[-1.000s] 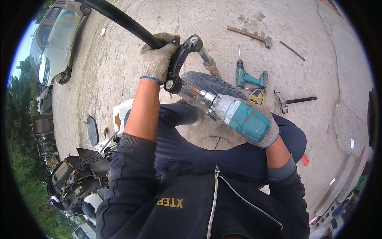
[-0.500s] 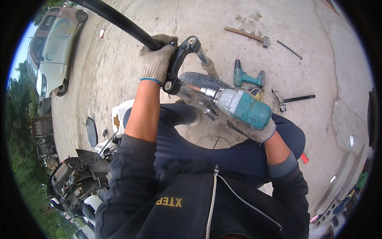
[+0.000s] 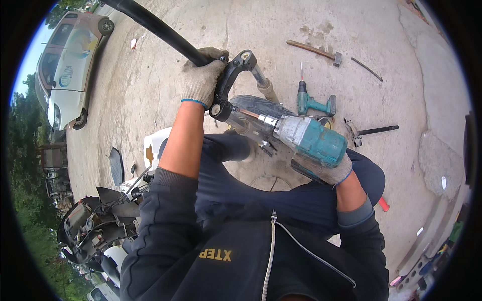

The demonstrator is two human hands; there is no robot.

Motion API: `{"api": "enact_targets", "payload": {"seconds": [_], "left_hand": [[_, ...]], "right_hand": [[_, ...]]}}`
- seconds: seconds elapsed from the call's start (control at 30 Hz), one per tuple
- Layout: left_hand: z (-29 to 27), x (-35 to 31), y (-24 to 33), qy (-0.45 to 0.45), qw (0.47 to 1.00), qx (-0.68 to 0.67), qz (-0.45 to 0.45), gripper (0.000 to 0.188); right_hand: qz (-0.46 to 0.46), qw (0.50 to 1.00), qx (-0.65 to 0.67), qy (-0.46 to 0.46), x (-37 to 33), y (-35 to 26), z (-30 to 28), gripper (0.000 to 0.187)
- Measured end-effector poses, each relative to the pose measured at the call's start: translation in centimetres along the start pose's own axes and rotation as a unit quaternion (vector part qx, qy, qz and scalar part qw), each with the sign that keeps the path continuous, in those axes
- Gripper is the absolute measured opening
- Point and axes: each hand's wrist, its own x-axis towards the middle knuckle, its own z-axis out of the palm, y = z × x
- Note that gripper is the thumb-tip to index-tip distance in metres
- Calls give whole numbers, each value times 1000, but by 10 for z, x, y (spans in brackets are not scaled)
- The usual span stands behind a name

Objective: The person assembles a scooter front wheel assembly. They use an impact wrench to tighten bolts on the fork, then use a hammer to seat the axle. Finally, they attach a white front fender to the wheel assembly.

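Note:
My left hand (image 3: 201, 83), in a knitted work glove, is wrapped round the base of a black steering stem (image 3: 160, 32), just beside the black fork clamp (image 3: 232, 75). Silver fork tubes (image 3: 259, 75) run down from the clamp to a dark tyre (image 3: 266, 104). In my gloved right hand (image 3: 335, 171) is a teal and silver impact wrench (image 3: 319, 143), held by its handle, which my fingers partly hide. Its socket (image 3: 269, 120) carries a copper-coloured bit (image 3: 248, 114) pointing at the clamp's near end; whether the tip touches a bolt I cannot tell.
On the concrete beyond lie a teal cordless drill (image 3: 314, 104), a hammer (image 3: 314, 51), a thin rod (image 3: 367, 69) and a metal part with a black bar (image 3: 376, 130). Partly dismantled scooter parts (image 3: 100, 220) stand at left, and a parked car (image 3: 70, 75) farther off.
The view has shifted slightly, moving the whole scene a little down and right in the picture. Both hands keep their holds; the wrench and its bit sit slightly farther right of the clamp.

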Motion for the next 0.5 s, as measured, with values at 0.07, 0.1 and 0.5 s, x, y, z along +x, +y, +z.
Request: {"api": "enact_targets", "payload": {"seconds": [0.07, 0.1, 0.5], "left_hand": [[0, 0, 0, -4, 1000, -8, 0, 17], [0, 1, -1, -9, 1000, -15, -1, 17], [-20, 18, -31, -26, 997, -66, 41, 23]], "right_hand": [[42, 995, 96, 5, -1, 2, -1, 43], [60, 988, 140, 8, -1, 1, -2, 43], [364, 752, 456, 305, -11, 30, -86, 46]]}}
